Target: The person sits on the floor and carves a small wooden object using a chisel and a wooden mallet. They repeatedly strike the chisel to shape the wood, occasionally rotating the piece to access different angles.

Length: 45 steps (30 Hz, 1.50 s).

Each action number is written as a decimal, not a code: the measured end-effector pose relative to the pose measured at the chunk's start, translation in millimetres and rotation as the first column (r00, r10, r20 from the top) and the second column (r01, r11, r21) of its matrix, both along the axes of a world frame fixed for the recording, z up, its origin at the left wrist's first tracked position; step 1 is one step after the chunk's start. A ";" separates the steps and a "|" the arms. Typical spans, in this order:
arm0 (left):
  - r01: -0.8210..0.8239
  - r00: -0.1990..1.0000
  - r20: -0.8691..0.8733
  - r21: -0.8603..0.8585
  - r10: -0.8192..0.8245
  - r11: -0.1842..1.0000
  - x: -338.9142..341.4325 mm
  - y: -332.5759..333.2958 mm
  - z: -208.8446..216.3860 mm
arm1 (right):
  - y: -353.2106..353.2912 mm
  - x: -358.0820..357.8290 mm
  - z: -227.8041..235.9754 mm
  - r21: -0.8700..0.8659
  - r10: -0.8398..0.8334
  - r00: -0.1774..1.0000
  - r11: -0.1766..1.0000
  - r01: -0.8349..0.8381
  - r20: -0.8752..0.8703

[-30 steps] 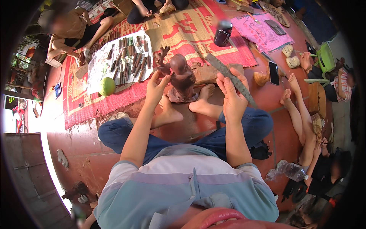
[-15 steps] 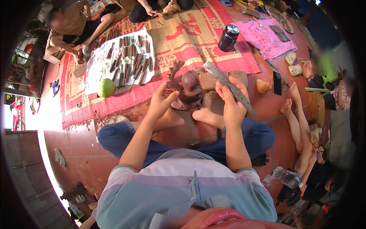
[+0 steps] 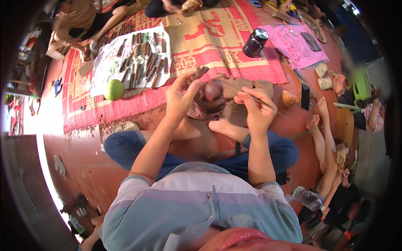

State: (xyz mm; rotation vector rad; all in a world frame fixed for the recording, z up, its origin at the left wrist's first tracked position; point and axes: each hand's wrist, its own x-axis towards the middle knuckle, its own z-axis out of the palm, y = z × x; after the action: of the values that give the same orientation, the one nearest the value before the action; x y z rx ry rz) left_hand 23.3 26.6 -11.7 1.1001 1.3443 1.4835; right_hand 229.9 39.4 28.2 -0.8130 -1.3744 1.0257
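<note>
A dark brown wood carving (image 3: pixel 213 93) with a rounded knob and an upward branch stands between my bare feet. My left hand (image 3: pixel 180 95) is closed around the branch on the carving's left side, thumb toward me. In my right hand (image 3: pixel 257 111) a thin grey strip (image 3: pixel 278 112), like worn sandpaper, is pinched between thumb and fingers. It shows nearly edge-on, its far end pointing toward the carving's right side. Whether that end touches the wood I cannot tell. A brown wooden block (image 3: pixel 263 85) lies just behind.
Several chisel-like tools lie on a white sheet (image 3: pixel 99 79) beside a green round fruit (image 3: pixel 114 90). A black flask (image 3: pixel 255 43) stands on the red and yellow mat (image 3: pixel 188 62). A phone (image 3: pixel 305 97) is at right. Other people sit around, one working at the far side.
My left hand has moved up and taken hold of the carving's branch. My right hand has turned the grey strip from its broad face to its edge.
</note>
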 end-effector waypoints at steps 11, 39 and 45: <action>0.117 0.710 0.660 0.234 -0.246 0.965 -23.4 0.8 -28.8 | 28.7 -47.3 -0.3 0.375 0.038 0.987 0.922 -0.094 0.154; 0.049 0.759 0.629 0.202 -0.167 0.978 17.3 -6.0 -24.2 | 23.8 -34.6 47.6 0.232 -0.027 0.925 0.970 -0.067 0.380; -0.009 0.859 0.505 0.171 -0.079 0.985 38.4 -7.8 8.2 | 45.2 -16.6 49.1 0.241 -0.160 0.980 0.962 0.128 0.116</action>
State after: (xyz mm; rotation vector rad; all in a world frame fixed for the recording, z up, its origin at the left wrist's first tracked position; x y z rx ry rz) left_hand 61.6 18.7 -3.5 0.7423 0.8328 1.7314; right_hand 213.3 84.7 77.3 -0.8046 -1.4941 0.6911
